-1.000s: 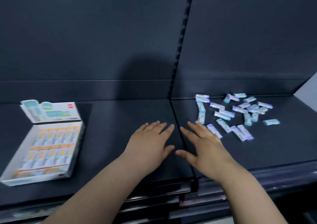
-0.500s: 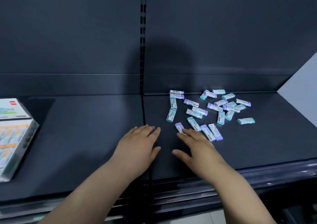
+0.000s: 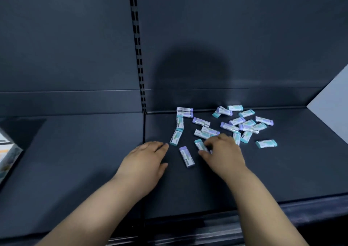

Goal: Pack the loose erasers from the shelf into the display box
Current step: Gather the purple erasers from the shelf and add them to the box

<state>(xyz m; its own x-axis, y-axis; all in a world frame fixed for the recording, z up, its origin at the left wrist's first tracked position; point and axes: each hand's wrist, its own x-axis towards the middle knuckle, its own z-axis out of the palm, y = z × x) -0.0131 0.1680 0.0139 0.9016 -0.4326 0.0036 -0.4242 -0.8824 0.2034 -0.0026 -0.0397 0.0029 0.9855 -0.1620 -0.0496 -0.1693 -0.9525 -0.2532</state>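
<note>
Found the loose erasers (image 3: 229,126) scattered on the right part of the dark shelf (image 3: 282,170), toward its back, several touching or overlapping. Saw the left hand (image 3: 145,161) lying flat on the shelf, its fingers straight and pressed together, holding nothing. Saw the right hand (image 3: 224,155) at the near edge of the heap, fingers curled, thumb and forefinger pinching a teal-tipped eraser (image 3: 199,144). Noted a purple-tipped eraser (image 3: 186,156) lying alone between both hands. Noticed only a corner of the display box (image 3: 7,155) at the far left edge, well apart from the heap.

erasers (image 3: 229,126): teal/purple, scattered flat, right | display box (image 3: 8,157): far-left edge
</note>
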